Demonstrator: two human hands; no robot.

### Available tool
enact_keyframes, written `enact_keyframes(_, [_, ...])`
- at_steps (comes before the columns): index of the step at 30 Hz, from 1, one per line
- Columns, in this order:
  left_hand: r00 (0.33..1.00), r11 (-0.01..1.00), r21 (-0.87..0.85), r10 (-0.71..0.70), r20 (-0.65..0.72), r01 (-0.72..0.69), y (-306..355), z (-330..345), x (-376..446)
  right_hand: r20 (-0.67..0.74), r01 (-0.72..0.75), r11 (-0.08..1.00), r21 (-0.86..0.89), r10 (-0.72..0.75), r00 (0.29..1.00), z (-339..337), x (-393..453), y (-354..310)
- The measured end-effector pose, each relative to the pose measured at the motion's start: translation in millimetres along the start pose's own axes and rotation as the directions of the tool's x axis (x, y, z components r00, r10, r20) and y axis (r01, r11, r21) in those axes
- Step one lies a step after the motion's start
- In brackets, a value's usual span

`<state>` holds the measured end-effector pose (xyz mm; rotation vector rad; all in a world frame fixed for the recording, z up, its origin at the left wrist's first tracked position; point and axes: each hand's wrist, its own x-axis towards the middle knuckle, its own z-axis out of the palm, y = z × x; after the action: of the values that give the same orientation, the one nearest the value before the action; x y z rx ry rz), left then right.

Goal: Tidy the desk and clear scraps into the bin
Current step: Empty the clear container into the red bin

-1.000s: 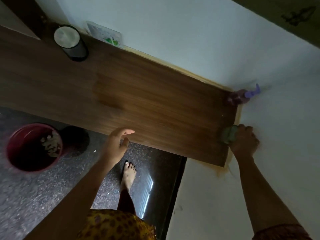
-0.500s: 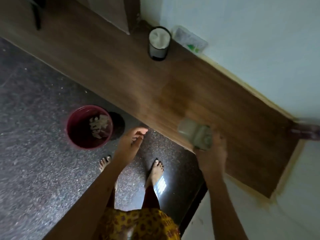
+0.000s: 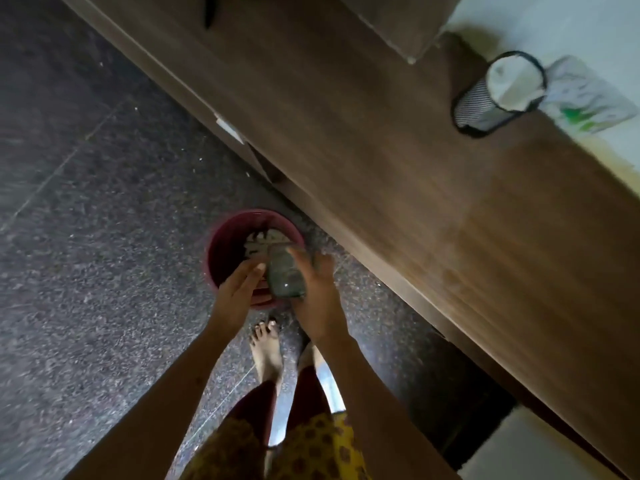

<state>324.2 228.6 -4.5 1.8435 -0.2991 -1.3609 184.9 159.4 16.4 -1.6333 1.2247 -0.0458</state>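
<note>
I see two bare hands held over one maroon bin (image 3: 221,258) on the speckled floor, just beside the front edge of one long wooden desk (image 3: 433,188). The right hand (image 3: 320,299) grips one greyish-green cloth (image 3: 285,277), fingers curled round it, above the bin's rim. The left hand (image 3: 239,292) reaches in with fingers straight and pressed together, tips touching the cloth. Pale paper scraps (image 3: 263,239) lie inside the bin; I cannot count them. Near the desk's back edge stands one black mesh cup (image 3: 485,102) holding something white, with one pale printed sheet (image 3: 588,98) beside it, green marks on it, no writing I can read. Two bare feet show below.
</note>
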Motion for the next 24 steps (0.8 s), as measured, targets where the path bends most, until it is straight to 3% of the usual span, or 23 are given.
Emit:
enact_keyframes(7, [0.976, 0.971, -0.124, -0.212, -0.051, 0.205, -103, -15, 126, 0.136, 0.003, 0.990, -0.142, 0.017, 0.991, 108, 120, 82])
enact_keyframes(14, [0.966, 0.963, 0.131, -0.216, -0.140, 0.234, -185, -22, 228, 0.230, -0.032, 0.984, -0.175, 0.073, 0.970, 186, 213, 147])
enact_keyframes(20, [0.955, 0.947, 0.133, -0.283, -0.095, 0.293, -219, -26, 250, 0.318, -0.019, 0.970, -0.241, 0.097, 0.943, 211, 218, 168])
enact_keyframes(24, [0.968, 0.951, 0.202, -0.210, -0.137, 0.235, -179, -24, 214, 0.267, -0.029, 0.981, -0.193, 0.081, 0.960, 183, 191, 146])
